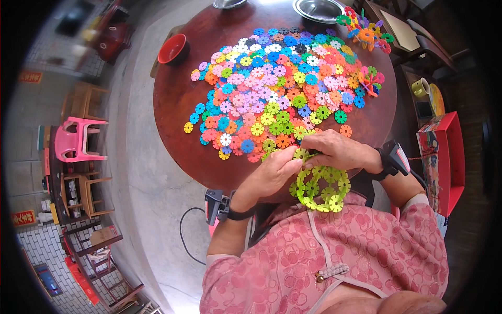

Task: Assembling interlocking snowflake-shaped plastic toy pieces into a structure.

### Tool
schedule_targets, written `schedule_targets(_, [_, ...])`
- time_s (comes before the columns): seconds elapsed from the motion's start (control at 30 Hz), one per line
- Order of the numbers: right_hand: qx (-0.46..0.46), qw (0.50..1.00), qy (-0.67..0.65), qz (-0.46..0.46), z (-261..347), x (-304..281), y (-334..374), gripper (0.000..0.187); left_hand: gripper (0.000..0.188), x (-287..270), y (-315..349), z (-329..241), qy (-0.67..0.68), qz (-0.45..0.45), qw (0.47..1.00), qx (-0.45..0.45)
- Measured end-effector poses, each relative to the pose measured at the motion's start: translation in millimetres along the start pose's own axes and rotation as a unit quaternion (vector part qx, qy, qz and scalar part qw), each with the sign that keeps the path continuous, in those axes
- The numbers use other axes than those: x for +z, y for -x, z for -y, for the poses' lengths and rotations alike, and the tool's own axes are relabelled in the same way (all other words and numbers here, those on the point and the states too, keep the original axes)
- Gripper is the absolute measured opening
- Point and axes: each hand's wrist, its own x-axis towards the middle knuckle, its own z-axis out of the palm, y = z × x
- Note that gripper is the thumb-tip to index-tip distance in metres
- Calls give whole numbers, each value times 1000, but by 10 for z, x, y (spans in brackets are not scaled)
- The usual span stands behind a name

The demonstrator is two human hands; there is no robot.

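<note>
Both my hands meet at the near edge of the round table, holding an openwork ball of linked yellow-green snowflake discs (311,187). My left hand (273,175) pinches a disc at the upper left of it with thumb and fingers. From the other side, my right hand (339,150) curls its fingers over the top of the same piece. The rounded lattice hangs below the hands, close to my pink patterned shirt. Just beyond the hands spreads a wide pile of loose snowflake discs (269,79) in many colours. Part of the joint lies hidden under my fingers.
The dark red table (180,112) carries a red bowl (173,49) at its left and a metal basin (317,10) at the back. Assembled colourful disc flowers (366,35) stand far right. A red box (452,157) is beside the table; a pink plastic stool (73,140) stands left.
</note>
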Motion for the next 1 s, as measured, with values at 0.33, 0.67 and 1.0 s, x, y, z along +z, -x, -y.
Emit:
schedule_targets(0.33, [32, 997, 54, -35, 154, 86, 34, 26, 22, 64, -1, -178, -178, -54, 981, -60])
schedule_targets(0.67, [47, 990, -61, -117, -86, -122, -37, 21, 21, -562, 270, -473, 105, -235, 965, -59])
schedule_targets(1.0, [64, 990, -124, -17, 6, 25, -35, 46, 18, -32, 18, -225, -114, -103, 987, -45])
